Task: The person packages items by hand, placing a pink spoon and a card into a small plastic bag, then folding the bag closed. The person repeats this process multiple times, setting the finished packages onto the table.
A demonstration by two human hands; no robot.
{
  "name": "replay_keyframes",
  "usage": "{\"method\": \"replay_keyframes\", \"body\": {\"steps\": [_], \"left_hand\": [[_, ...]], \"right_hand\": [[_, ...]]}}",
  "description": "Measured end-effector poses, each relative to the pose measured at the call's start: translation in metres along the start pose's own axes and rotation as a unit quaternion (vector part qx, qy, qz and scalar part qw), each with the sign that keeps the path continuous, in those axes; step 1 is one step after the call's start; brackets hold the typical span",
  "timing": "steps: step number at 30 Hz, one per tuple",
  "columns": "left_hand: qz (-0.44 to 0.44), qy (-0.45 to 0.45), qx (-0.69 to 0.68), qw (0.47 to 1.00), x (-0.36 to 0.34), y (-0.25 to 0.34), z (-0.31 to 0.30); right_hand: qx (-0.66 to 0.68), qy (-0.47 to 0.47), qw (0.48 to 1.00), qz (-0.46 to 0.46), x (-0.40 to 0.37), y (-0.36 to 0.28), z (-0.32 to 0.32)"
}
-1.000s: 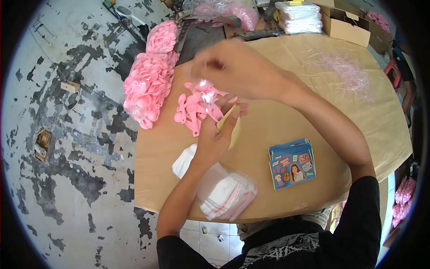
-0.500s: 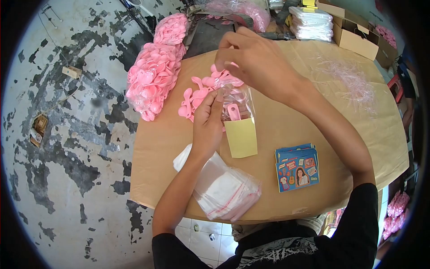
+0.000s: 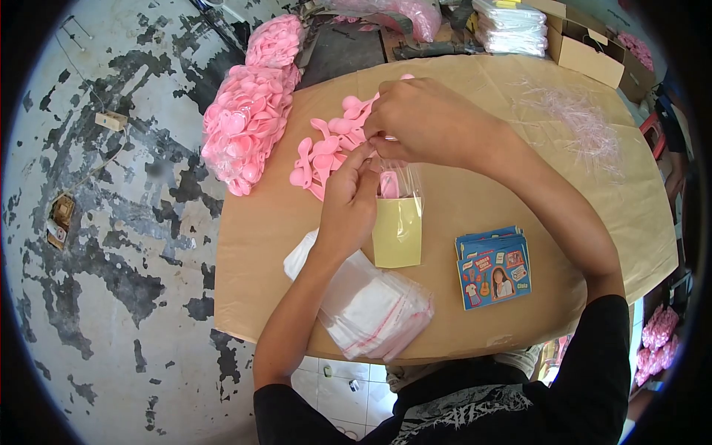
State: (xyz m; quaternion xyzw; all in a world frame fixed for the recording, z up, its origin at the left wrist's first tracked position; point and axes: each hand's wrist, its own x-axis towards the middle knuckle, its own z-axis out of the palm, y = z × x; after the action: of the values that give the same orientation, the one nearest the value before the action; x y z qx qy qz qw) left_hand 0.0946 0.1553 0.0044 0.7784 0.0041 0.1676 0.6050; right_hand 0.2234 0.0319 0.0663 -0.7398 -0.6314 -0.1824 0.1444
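Between my hands hangs a clear plastic bag (image 3: 408, 182) with a pale yellow card (image 3: 397, 231) and a pink spoon (image 3: 389, 184) inside. My left hand (image 3: 351, 194) pinches the bag's upper left edge. Just above, my right hand (image 3: 423, 122) has its fingers closed at the bag's top, touching my left fingertips; what they grip is hidden. Loose pink spoons (image 3: 326, 152) lie behind my left hand. A stack of clear bags (image 3: 371, 311) is near the table's front edge, under my left forearm. To the right sits a stack of blue printed cards (image 3: 495, 273).
Large bags of pink spoons (image 3: 245, 122) stand at the table's left back edge. Thin plastic strands (image 3: 586, 130) lie at the right. White packs (image 3: 512, 28) and a cardboard box (image 3: 589, 55) are behind the table. Part of another person (image 3: 673, 141) shows at far right.
My right hand has come down from above the spoons to the bag's top, beside my left fingers. The bag with the yellow card now hangs straighter.
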Motion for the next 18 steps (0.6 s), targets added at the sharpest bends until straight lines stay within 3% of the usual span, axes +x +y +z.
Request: {"method": "replay_keyframes", "body": {"steps": [7,11,14,16,18], "left_hand": [[0.006,-0.039,0.140,0.989,-0.004,-0.001,0.005],[0.042,0.052,0.004,0.998,0.001,-0.020,0.008],[0.006,0.011,-0.216,0.976,0.000,0.011,0.009],[0.007,0.020,-0.229,0.973,0.004,0.006,0.004],[-0.011,0.038,-0.280,0.959,0.006,0.006,0.002]], "right_hand": [[0.021,-0.031,0.999,-0.003,-0.002,0.006,-0.004],[0.133,0.046,0.990,0.031,0.002,0.013,-0.004],[0.239,0.138,0.955,0.110,-0.001,0.019,-0.040],[0.324,0.175,0.922,0.124,-0.011,0.047,-0.069],[0.445,0.090,0.890,0.038,-0.043,0.099,-0.104]]}}
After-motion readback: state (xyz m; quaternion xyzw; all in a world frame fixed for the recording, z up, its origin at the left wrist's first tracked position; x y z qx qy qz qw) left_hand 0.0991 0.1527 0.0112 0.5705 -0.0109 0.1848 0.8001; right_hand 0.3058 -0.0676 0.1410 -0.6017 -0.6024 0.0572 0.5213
